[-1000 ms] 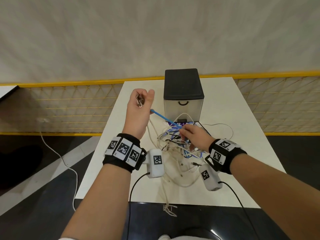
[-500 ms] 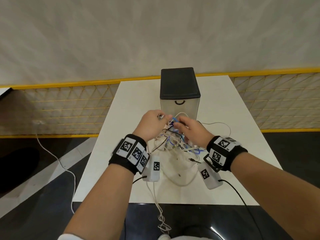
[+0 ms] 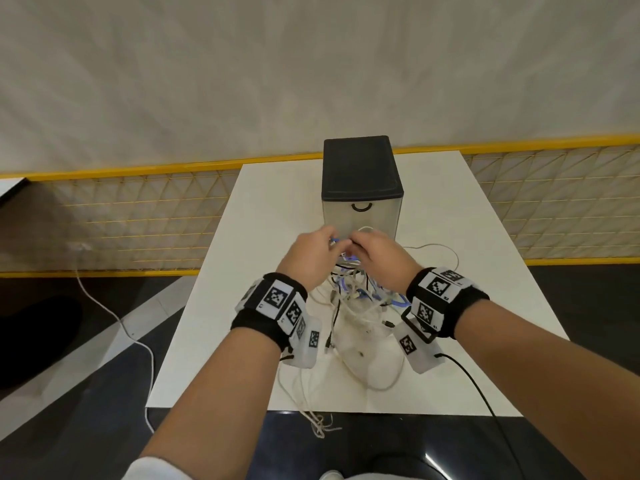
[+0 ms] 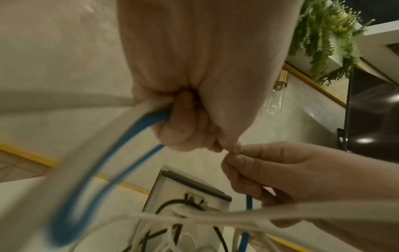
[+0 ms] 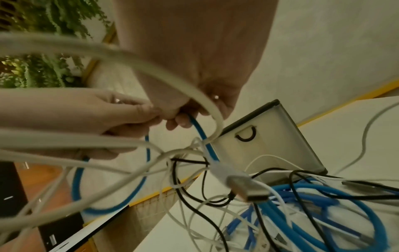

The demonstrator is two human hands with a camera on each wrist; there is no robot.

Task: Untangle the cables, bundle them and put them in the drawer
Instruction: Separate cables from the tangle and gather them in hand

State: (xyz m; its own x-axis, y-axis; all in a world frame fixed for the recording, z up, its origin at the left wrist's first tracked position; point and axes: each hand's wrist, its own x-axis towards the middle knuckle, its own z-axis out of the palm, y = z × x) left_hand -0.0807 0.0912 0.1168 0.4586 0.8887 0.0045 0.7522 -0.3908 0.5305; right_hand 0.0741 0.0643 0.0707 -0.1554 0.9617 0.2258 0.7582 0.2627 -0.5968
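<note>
- The left hand (image 3: pixel 313 258), centre of the head view, has its fingers curled tight; the left wrist view shows a loop of the blue cable (image 4: pixel 103 179) gripped in the fist, with a white cable (image 4: pixel 64 100) running out of the same grip toward the left edge.
- The right hand (image 3: pixel 377 259) sits just beside it, fingertips touching the left hand's; its fingers (image 5: pixel 181 119) are curled and pinch the blue cable, which drops from them toward the lower right of the right wrist view.
- The tangle of cables (image 3: pixel 360 299) hangs from both hands and lies on the white table (image 3: pixel 263 271), below centre.
- The drawer unit (image 3: pixel 362 188) stands just above the hands, its drawer closed.
</note>
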